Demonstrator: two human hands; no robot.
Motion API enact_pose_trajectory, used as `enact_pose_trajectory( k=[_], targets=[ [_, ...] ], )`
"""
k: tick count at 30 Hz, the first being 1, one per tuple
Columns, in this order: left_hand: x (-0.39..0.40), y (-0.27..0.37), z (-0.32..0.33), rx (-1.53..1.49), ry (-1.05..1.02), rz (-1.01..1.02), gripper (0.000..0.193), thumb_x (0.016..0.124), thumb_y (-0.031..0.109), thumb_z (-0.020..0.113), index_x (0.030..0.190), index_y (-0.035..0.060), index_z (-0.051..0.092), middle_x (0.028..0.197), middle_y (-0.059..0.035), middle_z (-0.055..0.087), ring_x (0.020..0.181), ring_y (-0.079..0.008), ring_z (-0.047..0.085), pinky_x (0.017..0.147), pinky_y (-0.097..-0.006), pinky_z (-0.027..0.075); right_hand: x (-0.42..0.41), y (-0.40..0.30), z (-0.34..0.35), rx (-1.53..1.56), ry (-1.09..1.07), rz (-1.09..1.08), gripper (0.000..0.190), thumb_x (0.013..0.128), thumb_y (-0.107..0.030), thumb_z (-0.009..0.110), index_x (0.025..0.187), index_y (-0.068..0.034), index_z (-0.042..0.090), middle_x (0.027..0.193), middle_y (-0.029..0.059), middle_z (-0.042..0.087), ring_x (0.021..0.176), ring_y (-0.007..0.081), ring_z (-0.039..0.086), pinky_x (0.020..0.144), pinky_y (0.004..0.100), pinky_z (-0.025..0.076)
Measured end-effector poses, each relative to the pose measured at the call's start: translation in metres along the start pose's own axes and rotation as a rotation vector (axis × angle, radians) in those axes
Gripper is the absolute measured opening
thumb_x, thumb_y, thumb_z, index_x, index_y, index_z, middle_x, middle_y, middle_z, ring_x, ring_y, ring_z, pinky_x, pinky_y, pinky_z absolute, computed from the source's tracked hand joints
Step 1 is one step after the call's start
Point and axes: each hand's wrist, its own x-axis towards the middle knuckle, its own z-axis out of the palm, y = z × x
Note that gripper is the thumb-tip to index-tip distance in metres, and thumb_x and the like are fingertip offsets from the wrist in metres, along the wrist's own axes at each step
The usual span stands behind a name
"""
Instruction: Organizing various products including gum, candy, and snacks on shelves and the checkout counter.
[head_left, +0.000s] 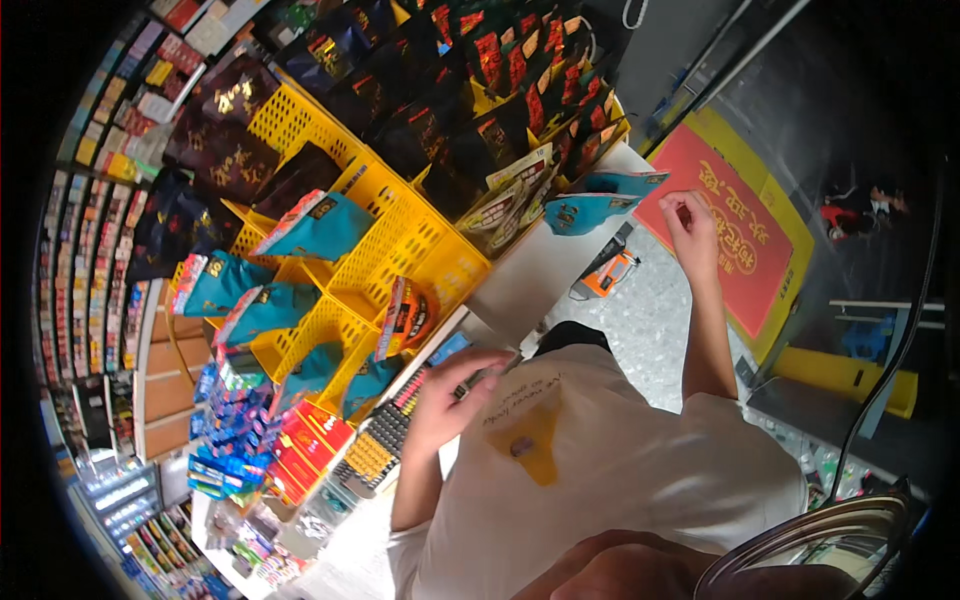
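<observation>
My left hand (452, 397), close to my shirt at the counter's edge, is closed around a small dark flat object (474, 378). Just past it lies a black and yellow computer keyboard (373, 442). My right hand (691, 219) is raised above the floor, its fingers loosely curled, and I see nothing in it. Near its fingertips two teal packets (592, 212) stand at the end of a white ledge, apart from the hand. A yellow plastic divided rack (420, 225) holds more teal packets (319, 225) and an orange and black round package (415, 315).
Many dark packets (420, 127) fill the rack's far side. Red boxes (304, 450) and blue packs (225, 469) sit at its left end. An orange and black case (606, 274) lies on the floor near a red and yellow mat (731, 232). Stocked shelves (94, 262) line the left.
</observation>
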Motion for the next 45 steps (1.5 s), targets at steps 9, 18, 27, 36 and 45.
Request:
enact_pose_trajectory(
  k=[9, 18, 27, 36, 45],
  targets=[
    [-0.022, 0.119, -0.043, -0.063, 0.573, 0.791, 0.047, 0.109, 0.044, 0.043, 0.109, 0.0002, 0.061, 0.090, -0.0180, 0.071, 0.075, -0.0326, 0.070, 0.069, -0.0412, 0.060, 0.015, -0.014, 0.041, -0.018, -0.324, -0.081, 0.034, 0.091, -0.007, 0.075, 0.124, -0.004, 0.066, 0.119, 0.0095, 0.064, 0.069, 0.0127, 0.059, 0.063, 0.0275, 0.049],
    [-0.053, 0.167, -0.028, -0.218, 0.517, 0.783, 0.020, 0.101, 0.031, 0.051, 0.097, 0.0115, 0.057, 0.092, -0.0071, 0.058, 0.068, -0.0153, 0.051, 0.067, -0.0336, 0.043, 0.040, -0.013, 0.075, -0.284, -0.527, -0.349, 0.036, 0.090, -0.026, 0.075, 0.121, -0.007, 0.070, 0.113, 0.0191, 0.071, 0.100, 0.0400, 0.068, 0.084, 0.0459, 0.054],
    [-0.079, 0.266, 0.010, -0.331, 1.171, -0.295, 0.015, 0.099, 0.020, 0.046, 0.088, 0.0093, 0.045, 0.094, -0.0077, 0.051, 0.061, -0.0106, 0.036, 0.053, -0.0255, 0.030, 0.041, -0.015, 0.084, -0.508, -0.593, -0.229, 0.039, 0.088, -0.029, 0.076, 0.122, -0.010, 0.070, 0.114, 0.0169, 0.072, 0.098, 0.0393, 0.070, 0.083, 0.0464, 0.056],
    [-0.139, 0.182, -0.030, -0.754, 0.995, 0.029, 0.027, 0.086, 0.013, 0.068, 0.073, 0.0106, 0.045, 0.080, -0.0059, 0.056, 0.066, -0.0161, 0.052, 0.060, -0.0310, 0.044, 0.027, -0.011, 0.095, -0.694, -0.480, -0.293, 0.028, 0.090, -0.026, 0.073, 0.116, -0.017, 0.071, 0.101, 0.0164, 0.073, 0.091, 0.0390, 0.070, 0.076, 0.0503, 0.057],
    [-0.144, 0.141, -0.052, -0.344, 0.760, 0.990, 0.022, 0.093, 0.021, 0.065, 0.095, 0.0042, 0.051, 0.088, -0.0094, 0.061, 0.083, -0.0173, 0.058, 0.076, -0.0342, 0.048, 0.030, -0.048, 0.074, -0.711, -0.293, -0.326, 0.021, 0.092, -0.028, 0.071, 0.108, -0.016, 0.075, 0.097, 0.0152, 0.074, 0.088, 0.0389, 0.070, 0.076, 0.0484, 0.057]
  ],
)
